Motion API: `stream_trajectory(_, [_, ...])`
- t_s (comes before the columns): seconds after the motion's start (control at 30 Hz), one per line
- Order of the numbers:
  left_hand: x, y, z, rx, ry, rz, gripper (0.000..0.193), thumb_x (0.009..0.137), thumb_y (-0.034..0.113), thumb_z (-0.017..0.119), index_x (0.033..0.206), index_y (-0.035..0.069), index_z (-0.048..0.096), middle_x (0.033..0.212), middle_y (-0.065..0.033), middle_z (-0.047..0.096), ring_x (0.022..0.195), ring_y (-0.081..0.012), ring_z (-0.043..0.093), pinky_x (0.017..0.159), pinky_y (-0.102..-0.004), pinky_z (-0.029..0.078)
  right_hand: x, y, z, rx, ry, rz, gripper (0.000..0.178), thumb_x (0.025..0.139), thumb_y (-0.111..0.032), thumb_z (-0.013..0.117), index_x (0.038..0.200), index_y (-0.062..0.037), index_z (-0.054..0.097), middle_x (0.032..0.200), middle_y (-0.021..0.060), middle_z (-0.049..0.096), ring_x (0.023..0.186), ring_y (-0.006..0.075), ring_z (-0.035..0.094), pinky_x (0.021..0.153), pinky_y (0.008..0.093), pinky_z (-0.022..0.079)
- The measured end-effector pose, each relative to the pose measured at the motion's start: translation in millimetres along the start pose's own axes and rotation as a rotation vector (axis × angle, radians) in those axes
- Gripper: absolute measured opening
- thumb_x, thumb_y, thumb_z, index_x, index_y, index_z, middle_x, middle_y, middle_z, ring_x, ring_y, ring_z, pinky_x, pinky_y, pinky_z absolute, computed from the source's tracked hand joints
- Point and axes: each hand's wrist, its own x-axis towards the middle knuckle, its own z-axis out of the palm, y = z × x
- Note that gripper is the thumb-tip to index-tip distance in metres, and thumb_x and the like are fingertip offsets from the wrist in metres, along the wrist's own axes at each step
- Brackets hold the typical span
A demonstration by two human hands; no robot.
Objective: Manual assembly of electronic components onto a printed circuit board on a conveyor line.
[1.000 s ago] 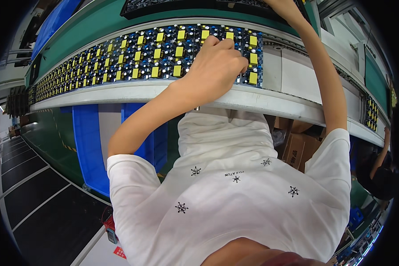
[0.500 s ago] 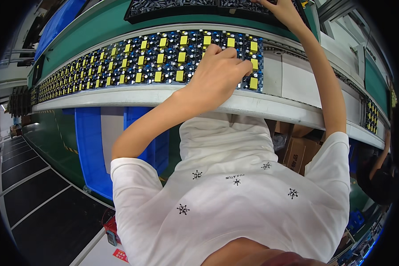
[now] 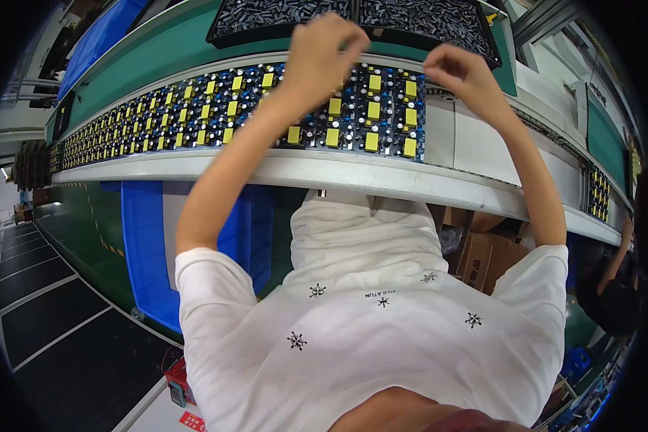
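A long row of circuit boards (image 3: pixel 373 111) with yellow block-shaped parts lies along the conveyor in front of me. My left hand (image 3: pixel 322 61) is raised over the far side of the boards, at the near edge of a black tray (image 3: pixel 284 33) of small dark cylindrical components. Motion smears its fingers, so I cannot see what they hold. Above the right end of the row is my right hand (image 3: pixel 468 78), its thumb and forefinger curled together in a pinch. Anything between those fingertips is too small to make out.
Another black tray (image 3: pixel 428 30) of similar parts adjoins the first on the green bench. A white rail (image 3: pixel 266 167) edges the conveyor near me. Blue bins (image 3: pixel 147 252) and a cardboard box (image 3: pixel 491 255) stand below. At far right another person's arm (image 3: pixel 615 255) reaches towards more boards.
My left hand has lifted from the boards and moved away towards the tray. My right hand has come back from the tray to the right end of the board row.
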Motion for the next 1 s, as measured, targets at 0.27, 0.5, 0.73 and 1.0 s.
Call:
stream_trajectory(0.27, [72,-93,-4,-0.091,-0.547,-0.274,0.013,0.079,0.004,0.07,0.091,0.001,0.066,0.079,-0.0134,0.065,0.073,-0.0237,0.064,0.066,-0.0339,0.051,-39,-14,4,0.12,-0.067,0.131,0.01,0.089,-0.001,0.063,0.097,0.0015,0.058,0.094,0.0005,0.058,0.086,0.006,0.052,0.079,0.0208,0.046])
stream_trajectory(0.5, [64,-91,5,-0.097,-0.405,-0.29,0.013,0.078,0.005,0.071,0.088,-0.001,0.066,0.075,-0.0138,0.067,0.069,-0.0223,0.064,0.066,-0.0332,0.051,-49,-15,14,0.089,-0.11,0.143,0.011,0.087,0.003,0.06,0.097,0.0018,0.058,0.094,0.0012,0.058,0.082,0.0082,0.052,0.081,0.0227,0.047])
stream_trajectory(0.73, [65,-83,0,-0.054,-0.405,-0.277,0.009,0.076,0.003,0.07,0.083,-0.001,0.065,0.075,-0.0148,0.067,0.07,-0.0256,0.065,0.066,-0.0347,0.052,-55,-23,26,0.033,-0.136,0.059,0.013,0.083,0.005,0.059,0.096,0.0019,0.057,0.09,0.004,0.059,0.08,0.0116,0.053,0.079,0.0252,0.047])
stream_trajectory(1.0, [59,-57,-3,0.166,-0.323,-0.207,0.006,0.077,0.002,0.068,0.083,0.0,0.065,0.082,-0.015,0.065,0.075,-0.0294,0.066,0.067,-0.0362,0.052,-60,-34,31,-0.038,-0.147,0.128,0.014,0.08,0.004,0.06,0.091,0.001,0.053,0.085,0.0064,0.058,0.078,0.0166,0.055,0.076,0.0285,0.046])
